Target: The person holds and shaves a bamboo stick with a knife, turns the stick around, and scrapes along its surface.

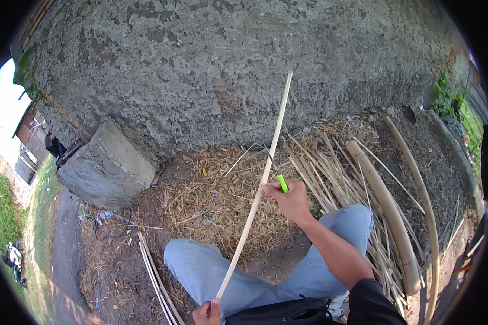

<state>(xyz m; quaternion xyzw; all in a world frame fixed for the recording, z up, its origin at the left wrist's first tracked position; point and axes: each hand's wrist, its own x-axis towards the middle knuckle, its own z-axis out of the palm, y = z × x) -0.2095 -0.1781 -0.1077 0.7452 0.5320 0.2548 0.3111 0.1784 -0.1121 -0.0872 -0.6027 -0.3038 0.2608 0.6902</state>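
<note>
Grey wall [228, 70]; hands [294, 205] hold strip [278, 124], knife [282, 184].

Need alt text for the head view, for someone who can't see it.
Seated person's left hand grips the lower end of a long pale strip; the right hand holds a green-handled knife against it. Split strips and thick poles lie to the right, before a rough wall.

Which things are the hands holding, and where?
Left hand: pale strip, near its lower end. Right hand: green-handled knife, by its handle, against the strip's middle.
</note>
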